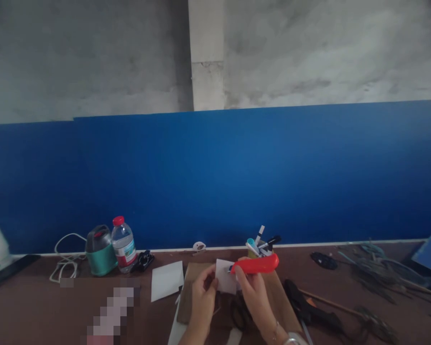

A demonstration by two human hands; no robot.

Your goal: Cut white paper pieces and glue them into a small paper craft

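Observation:
My left hand (203, 293) pinches the left edge of a small white piece of paper (225, 278). Closed around a red utility knife (256, 264), my right hand (254, 292) keeps the tool roughly level. Its short metal tip touches or overlaps the upper right of the paper; I cannot tell which. Below and between the hands lie what look like dark scissor handles (239, 314), partly covered by my right hand. Brown cardboard (280, 297) lies under both hands. To the left is a white sheet (167, 281).
Behind my right hand stands a holder of markers (260, 242). A water bottle (124, 244), a teal container (101, 254) and a white cable (67, 266) are at the back left. A black tool (312, 309) and tangled wires (373, 273) lie right.

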